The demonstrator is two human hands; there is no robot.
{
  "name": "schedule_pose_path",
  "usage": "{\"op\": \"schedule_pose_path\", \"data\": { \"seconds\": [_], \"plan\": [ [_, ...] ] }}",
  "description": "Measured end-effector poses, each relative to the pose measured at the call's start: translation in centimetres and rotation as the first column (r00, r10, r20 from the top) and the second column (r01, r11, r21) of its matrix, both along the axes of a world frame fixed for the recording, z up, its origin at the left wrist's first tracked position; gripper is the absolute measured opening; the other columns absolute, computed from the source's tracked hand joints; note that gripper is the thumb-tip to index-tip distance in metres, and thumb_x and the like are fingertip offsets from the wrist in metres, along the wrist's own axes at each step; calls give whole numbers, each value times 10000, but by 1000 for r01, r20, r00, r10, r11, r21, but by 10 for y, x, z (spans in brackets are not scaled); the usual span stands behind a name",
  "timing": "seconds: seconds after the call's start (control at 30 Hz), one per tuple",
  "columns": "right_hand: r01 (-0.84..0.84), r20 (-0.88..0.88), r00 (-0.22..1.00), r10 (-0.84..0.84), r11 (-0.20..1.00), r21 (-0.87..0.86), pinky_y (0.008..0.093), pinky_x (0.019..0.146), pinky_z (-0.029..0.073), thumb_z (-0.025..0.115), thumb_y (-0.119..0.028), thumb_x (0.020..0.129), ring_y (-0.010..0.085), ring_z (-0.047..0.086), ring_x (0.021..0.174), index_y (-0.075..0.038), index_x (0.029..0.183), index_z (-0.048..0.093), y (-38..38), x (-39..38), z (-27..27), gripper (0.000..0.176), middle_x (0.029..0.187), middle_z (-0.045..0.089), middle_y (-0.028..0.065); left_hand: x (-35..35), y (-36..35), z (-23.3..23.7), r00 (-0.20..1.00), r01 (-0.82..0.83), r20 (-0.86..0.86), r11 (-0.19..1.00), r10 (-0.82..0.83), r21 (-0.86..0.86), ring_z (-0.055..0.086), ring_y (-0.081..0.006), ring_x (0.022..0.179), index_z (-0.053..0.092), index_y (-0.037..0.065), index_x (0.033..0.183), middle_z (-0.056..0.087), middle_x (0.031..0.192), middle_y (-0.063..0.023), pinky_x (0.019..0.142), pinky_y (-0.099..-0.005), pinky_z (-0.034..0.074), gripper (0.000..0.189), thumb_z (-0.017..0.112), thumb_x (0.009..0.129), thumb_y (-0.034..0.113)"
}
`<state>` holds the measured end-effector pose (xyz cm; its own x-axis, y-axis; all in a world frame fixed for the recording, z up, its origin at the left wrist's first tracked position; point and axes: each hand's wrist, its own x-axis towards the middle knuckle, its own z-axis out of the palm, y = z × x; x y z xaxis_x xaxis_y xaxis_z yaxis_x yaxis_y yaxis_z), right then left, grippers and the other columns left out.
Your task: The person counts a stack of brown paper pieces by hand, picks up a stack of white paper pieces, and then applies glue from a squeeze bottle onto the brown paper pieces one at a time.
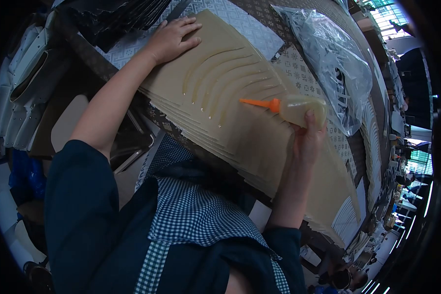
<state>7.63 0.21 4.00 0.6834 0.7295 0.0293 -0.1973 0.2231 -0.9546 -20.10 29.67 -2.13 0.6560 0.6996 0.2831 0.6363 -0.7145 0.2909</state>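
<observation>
My right hand (pixel 309 138) is wrapped round a translucent squeeze bottle of glue (pixel 301 109), held tilted with its orange nozzle (pixel 259 103) pointing left. Beneath the nozzle lies the top sheet of a stack of tan cardboard (pixel 181 81). Several curved, glossy lines of glue (pixel 220 73) run across that sheet, with small whitish drops at some of their ends. My left hand (pixel 176 39) rests with fingers spread on the far left end of the stack. The sheets below are slightly fanned out along the near edge.
A clear plastic bag (pixel 323 59) lies on the table beyond the stack. Dark folded material (pixel 117 19) sits at the upper left, near white patterned sheets (pixel 240 24). White and dark pieces (pixel 24 73) are piled at far left, by a chair (pixel 71 120). More workstations stretch away at right.
</observation>
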Motion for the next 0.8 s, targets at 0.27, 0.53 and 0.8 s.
{"op": "schedule_pose_path", "data": {
  "seconds": [0.27, 0.53, 0.8],
  "plan": [
    [-86, -7, 996, 86, 996, -16, 347, 719, 603, 681, -84, 877, 194, 650, 927, -50, 1234, 497, -3, -3, 3, 403, 1065, 617, 79, 0, 1, -2, 1000, -3, -10, 1000, 3, 27, 347, -236, 1385, 501, 206, 1381, 404, 1486, -45, 1128, -529, 223, 575, 480, 918, 545],
    [-144, -37, 989, 144, 990, -3, 351, 755, 595, 696, -75, 861, 196, 644, 947, -42, 1260, 483, -9, 0, 0, 454, 1086, 612, 84, 1, 0, -2, 1000, -10, -29, 998, 12, 58, 376, -243, 1367, 494, 218, 1390, 397, 1493, -39, 1132, -510, 236, 544, 486, 930, 509],
    [-222, -65, 973, 221, 975, -13, 320, 882, 533, 718, -85, 844, 178, 606, 1044, -36, 1335, 452, -18, -2, 1, 561, 1158, 592, 78, 0, 0, -1, 1000, -9, -24, 999, 11, 50, 371, -242, 1371, 493, 222, 1391, 397, 1493, -35, 1125, -532, 236, 544, 487, 930, 511]
  ]
}}
